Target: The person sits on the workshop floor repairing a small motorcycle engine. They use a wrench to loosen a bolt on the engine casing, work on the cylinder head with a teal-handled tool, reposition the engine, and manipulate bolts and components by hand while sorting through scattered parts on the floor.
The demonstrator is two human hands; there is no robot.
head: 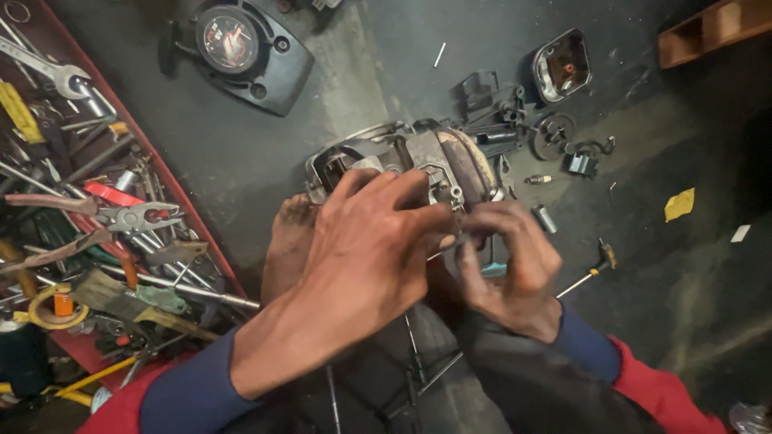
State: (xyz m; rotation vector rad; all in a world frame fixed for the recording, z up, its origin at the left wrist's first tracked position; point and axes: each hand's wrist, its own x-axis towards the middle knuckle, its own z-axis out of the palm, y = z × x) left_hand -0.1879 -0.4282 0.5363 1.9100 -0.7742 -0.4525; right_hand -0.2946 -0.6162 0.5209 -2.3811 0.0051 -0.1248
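Two hands at a small engine part on a dark floor.
At frame centre, the left hand [366,241] lies spread over the metal engine part [418,161]; the right hand [511,261] pinches a small piece beside it, blurred. A red tool tray [173,201] fills the left edge, pliers [121,217] inside.

part between hands [450,241] hidden, toolbox [173,189] cropped

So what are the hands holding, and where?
Both hands meet on the small engine part: left hand covers its near side, right hand pinches something tiny at its near edge, too blurred to tell.
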